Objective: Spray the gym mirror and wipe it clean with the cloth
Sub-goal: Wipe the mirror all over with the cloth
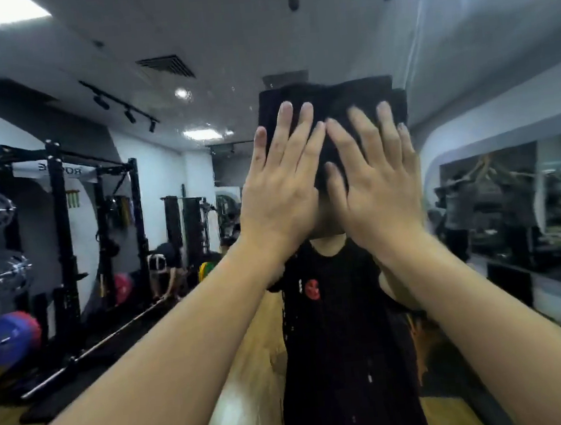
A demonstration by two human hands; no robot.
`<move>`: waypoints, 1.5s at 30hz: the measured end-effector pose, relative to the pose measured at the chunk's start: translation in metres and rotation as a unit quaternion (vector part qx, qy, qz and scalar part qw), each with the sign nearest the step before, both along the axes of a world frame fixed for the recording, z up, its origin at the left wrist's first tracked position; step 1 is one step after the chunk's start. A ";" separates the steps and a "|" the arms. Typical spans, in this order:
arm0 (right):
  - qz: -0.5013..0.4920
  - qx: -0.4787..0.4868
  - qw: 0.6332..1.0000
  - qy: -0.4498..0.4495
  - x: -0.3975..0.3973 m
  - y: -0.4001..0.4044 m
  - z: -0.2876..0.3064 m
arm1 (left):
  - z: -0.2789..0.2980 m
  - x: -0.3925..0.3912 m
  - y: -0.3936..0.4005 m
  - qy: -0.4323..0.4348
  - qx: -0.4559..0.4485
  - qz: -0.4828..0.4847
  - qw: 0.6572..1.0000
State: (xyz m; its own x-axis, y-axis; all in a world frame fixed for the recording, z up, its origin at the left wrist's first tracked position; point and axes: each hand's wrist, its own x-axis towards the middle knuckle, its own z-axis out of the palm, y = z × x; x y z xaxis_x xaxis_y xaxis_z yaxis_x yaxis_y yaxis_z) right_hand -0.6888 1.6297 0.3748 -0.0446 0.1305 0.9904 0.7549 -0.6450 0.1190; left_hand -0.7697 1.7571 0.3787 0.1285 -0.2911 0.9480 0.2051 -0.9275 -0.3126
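Hands raised side by side against gym mirror (pixel 463 57), both laid flat on black cloth (pixel 330 104). Left hand (pixel 280 191) with fingers straight and slightly fanned, fingertips over lower left part of cloth. Right hand (pixel 375 182) likewise flat, fingers straight and a little spread, over lower right part of cloth; index fingers of the two hands touching or nearly so near the middle. No curl or pinch seen in either hand; palms pressed forward. Cloth folded to a rough rectangle, upper edge clear above the fingertips, held against the glass at about head height of the reflected figure. Droplets and short run marks visible on the glass below the hands, over the reflected black shirt (pixel 345 326) with small red emblem. Bare forearms extended upward from bottom corners of frame.

Reflected in mirror: black squat rack (pixel 63 212) at left with white banner, lettering reversed; barbell (pixel 90 350) lying on dark floor mat; coloured weight plates (pixel 10 336) at lower left; another person (pixel 165 261) bending low in the background; track lights (pixel 125 112) and ceiling vent (pixel 166 66) above. Wooden floor seen at centre bottom. Second mirrored wall panel at right, contents blurred
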 end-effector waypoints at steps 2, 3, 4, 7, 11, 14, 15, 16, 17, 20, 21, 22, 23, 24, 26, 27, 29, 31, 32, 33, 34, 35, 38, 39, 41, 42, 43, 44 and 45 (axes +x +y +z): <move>0.004 -0.002 1.000 0.004 -0.006 0.008 -0.047 | -0.048 -0.007 0.009 0.018 -0.017 -0.011 1.000; 0.005 -0.004 1.000 0.005 -0.009 0.012 -0.070 | -0.071 -0.010 0.013 0.024 -0.023 -0.014 0.999; 0.006 -0.007 1.000 0.008 -0.011 0.017 -0.091 | -0.093 -0.013 0.018 0.030 -0.026 -0.017 0.999; 0.010 -0.020 1.000 0.019 -0.019 0.025 -0.155 | -0.155 -0.022 0.030 0.048 -0.033 -0.017 0.998; 0.010 -0.047 0.998 0.032 -0.028 0.033 -0.212 | -0.211 -0.034 0.037 0.074 -0.035 -0.027 0.996; 0.010 -0.046 0.999 0.026 -0.028 0.035 -0.204 | -0.203 -0.033 0.041 0.068 -0.046 -0.032 0.996; 0.015 -0.049 0.998 0.022 -0.027 0.036 -0.194 | -0.193 -0.031 0.042 0.059 -0.051 -0.036 0.996; 0.020 -0.052 0.998 0.017 -0.025 0.038 -0.180 | -0.181 -0.029 0.043 0.047 -0.055 -0.043 0.996; 0.024 -0.054 0.998 0.012 -0.024 0.039 -0.166 | -0.167 -0.026 0.043 0.035 -0.057 -0.048 0.997; 0.029 -0.049 0.998 -0.003 -0.023 0.043 -0.110 | -0.114 -0.025 0.044 0.003 -0.055 -0.053 0.997; 0.028 -0.044 0.999 -0.007 -0.024 0.046 -0.089 | -0.093 -0.026 0.045 -0.005 -0.055 -0.050 0.997; 0.027 -0.040 0.999 -0.008 -0.025 0.048 -0.069 | -0.074 -0.027 0.046 -0.011 -0.056 -0.045 0.997; 0.030 -0.039 0.999 -0.009 -0.026 0.052 -0.047 | -0.052 -0.027 0.049 -0.016 -0.056 -0.041 0.997; 0.034 -0.038 0.999 -0.010 -0.027 0.055 -0.026 | -0.031 -0.027 0.052 -0.022 -0.057 -0.037 0.997; 0.037 -0.031 0.999 -0.018 -0.028 0.062 0.019 | 0.013 -0.028 0.060 -0.029 -0.059 -0.033 0.997; 0.037 -0.026 0.999 -0.023 -0.029 0.067 0.042 | 0.035 -0.029 0.064 -0.030 -0.062 -0.033 0.997; 0.038 -0.016 0.999 -0.027 -0.031 0.073 0.085 | 0.080 -0.032 0.068 -0.030 -0.065 -0.033 0.997; 0.042 -0.003 0.999 -0.030 -0.033 0.081 0.130 | 0.125 -0.035 0.073 -0.022 -0.078 -0.031 0.996; 0.042 -0.002 0.999 -0.030 -0.034 0.084 0.150 | 0.146 -0.037 0.075 -0.020 -0.081 -0.030 0.996; 0.042 -0.001 0.999 -0.030 -0.035 0.087 0.172 | 0.168 -0.040 0.078 -0.021 -0.080 -0.029 0.996; 0.045 -0.001 0.999 -0.030 -0.036 0.090 0.192 | 0.188 -0.042 0.081 -0.022 -0.078 -0.028 0.996; 0.048 -0.001 0.998 -0.033 -0.037 0.092 0.211 | 0.207 -0.044 0.083 -0.023 -0.076 -0.027 0.997; 0.060 0.005 0.997 -0.048 -0.040 0.099 0.257 | 0.255 -0.049 0.088 -0.016 -0.073 -0.011 0.997; 0.063 0.009 0.996 -0.055 -0.040 0.101 0.271 | 0.269 -0.050 0.089 -0.015 -0.076 -0.005 0.997; 0.063 0.018 0.995 -0.068 -0.041 0.103 0.299 | 0.298 -0.053 0.092 -0.009 -0.090 0.001 0.996; 0.064 0.018 0.996 -0.065 -0.042 0.104 0.312 | 0.309 -0.055 0.090 -0.005 -0.097 0.001 0.995; 0.066 0.020 0.996 -0.058 -0.045 0.106 0.324 | 0.319 -0.057 0.090 -0.009 -0.097 -0.004 0.995; 0.070 0.021 0.996 -0.048 -0.047 0.107 0.334 | 0.326 -0.058 0.088 -0.018 -0.096 -0.008 0.995; 0.072 0.021 0.996 -0.039 -0.049 0.108 0.342 | 0.333 -0.058 0.089 -0.025 -0.095 -0.015 0.995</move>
